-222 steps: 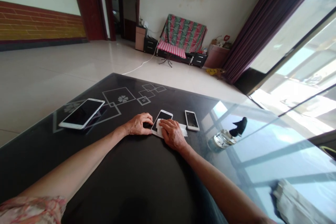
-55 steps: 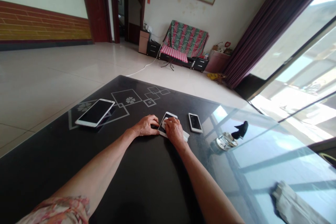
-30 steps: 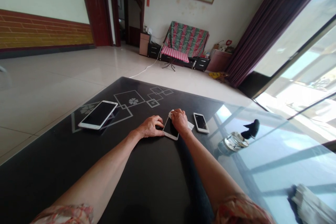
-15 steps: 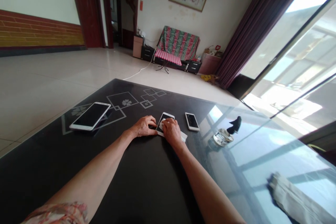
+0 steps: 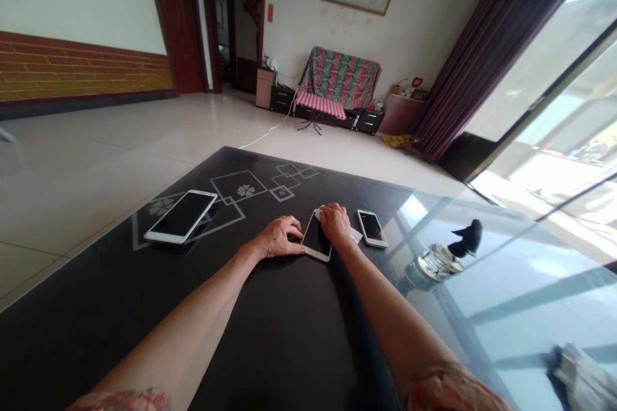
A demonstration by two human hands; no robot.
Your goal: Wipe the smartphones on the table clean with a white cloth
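A white-framed phone (image 5: 315, 241) lies face up on the black glossy table (image 5: 270, 334), between my hands. My left hand (image 5: 280, 236) rests at its left edge, thumb and fingers apart, with the fingertips touching the frame. On the phone's upper right part, my right hand (image 5: 336, 223) presses a white tissue (image 5: 355, 235) with its fingers bent together. Part of the tissue sticks out beyond the hand on the right. A smaller white phone (image 5: 371, 228) lies just right of my right hand. Farther left is a large white phone or tablet (image 5: 181, 216), face up.
A glass jar (image 5: 438, 261) with a black object (image 5: 467, 238) beside it stands on the table's right part. A greyish cloth (image 5: 581, 379) lies near the lower right corner. Beyond the table are a small striped table (image 5: 321, 104) and a purple curtain (image 5: 463, 58).
My right hand has slid from the middle of the phone to its upper right, uncovering more of the dark screen. The whole view has shifted, so the table items appear farther right.
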